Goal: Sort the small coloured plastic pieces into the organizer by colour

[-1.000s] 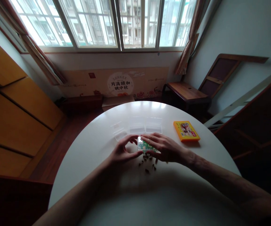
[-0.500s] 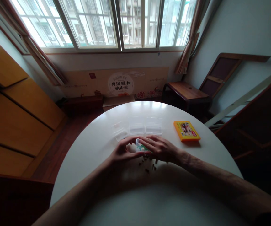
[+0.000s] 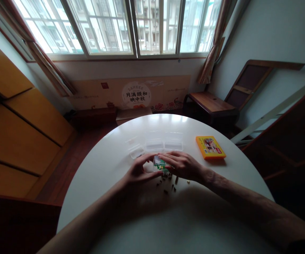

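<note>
A small clear plastic box (image 3: 158, 168) with green and a few yellow pieces inside sits between my hands over the middle of the table. My left hand (image 3: 139, 170) grips its left side, thumb along the near edge and fingers behind. My right hand (image 3: 183, 165) is closed on its right side, with fingers over the clear lid, which appears slightly raised. Several small brown pieces (image 3: 165, 191) are scattered on the table just below the box. Beyond the hands lie open clear plastic boxes (image 3: 173, 144), and a smaller one (image 3: 136, 153) is left of them.
An orange-yellow box (image 3: 210, 147) with a printed cover lies on the right of the round white table (image 3: 102, 169). Past the table's far edge are a wooden chair (image 3: 208, 102), a cardboard box (image 3: 132, 113) and a window. Wooden cabinets (image 3: 17, 130) stand at left.
The lid of the box in my hands now looks tilted up, with more of the green pieces showing. My right hand has shifted slightly, exposing more brown pieces below it.
</note>
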Motion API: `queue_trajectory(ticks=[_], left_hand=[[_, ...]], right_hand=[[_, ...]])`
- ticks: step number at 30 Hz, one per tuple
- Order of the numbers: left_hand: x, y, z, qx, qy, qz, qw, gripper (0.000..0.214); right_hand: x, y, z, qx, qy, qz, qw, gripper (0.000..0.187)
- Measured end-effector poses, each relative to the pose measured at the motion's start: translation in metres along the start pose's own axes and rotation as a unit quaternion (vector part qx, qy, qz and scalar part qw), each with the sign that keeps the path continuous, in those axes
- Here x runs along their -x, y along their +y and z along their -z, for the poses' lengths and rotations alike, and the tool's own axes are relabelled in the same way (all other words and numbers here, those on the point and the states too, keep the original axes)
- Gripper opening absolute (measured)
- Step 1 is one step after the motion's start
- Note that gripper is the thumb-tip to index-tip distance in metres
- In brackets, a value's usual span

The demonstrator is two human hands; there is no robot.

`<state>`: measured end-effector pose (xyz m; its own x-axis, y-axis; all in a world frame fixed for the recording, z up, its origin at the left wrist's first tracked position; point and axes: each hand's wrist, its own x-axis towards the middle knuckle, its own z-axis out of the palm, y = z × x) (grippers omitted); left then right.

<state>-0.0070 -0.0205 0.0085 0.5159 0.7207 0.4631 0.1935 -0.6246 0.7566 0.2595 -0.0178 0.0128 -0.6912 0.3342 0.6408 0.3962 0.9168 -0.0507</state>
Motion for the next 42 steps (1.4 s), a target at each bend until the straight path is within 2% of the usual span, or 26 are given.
queue_trajectory(ticks=[4,11,18,24,28,33,38,42], left_hand=[[0.000,-0.007,-0.001,-0.018,0.025,0.015,0.999,0.063],[0.002,-0.024,0.000,-0.056,0.033,-0.003,0.998,0.070],[0.003,-0.010,-0.004,-0.126,0.025,-0.021,0.992,0.067],[0.003,-0.013,-0.002,-0.174,0.049,-0.057,0.982,0.072],[0.003,-0.016,0.003,-0.201,0.045,-0.075,0.976,0.069],[-0.001,-0.012,0.012,-0.241,0.042,-0.125,0.962,0.059],[-0.001,-0.012,0.017,-0.287,0.015,-0.157,0.945,0.045],[0.001,-0.013,0.019,-0.311,-0.023,-0.177,0.934,0.042]], right_hand=[[-0.004,0.002,0.007,-0.042,-0.024,-0.028,0.998,0.048],[-0.003,0.012,0.021,-0.113,-0.037,-0.139,0.983,0.043],[-0.005,0.008,0.025,-0.147,-0.012,-0.178,0.973,0.037],[-0.002,0.008,0.023,-0.122,0.021,-0.161,0.979,0.032],[0.000,0.011,0.026,-0.128,0.018,-0.117,0.985,0.031],[-0.001,0.012,0.030,-0.129,-0.004,-0.071,0.989,0.038],[0.003,0.008,0.032,-0.133,0.007,-0.039,0.990,0.043],[0.013,0.005,0.032,-0.143,0.008,-0.024,0.989,0.044]])
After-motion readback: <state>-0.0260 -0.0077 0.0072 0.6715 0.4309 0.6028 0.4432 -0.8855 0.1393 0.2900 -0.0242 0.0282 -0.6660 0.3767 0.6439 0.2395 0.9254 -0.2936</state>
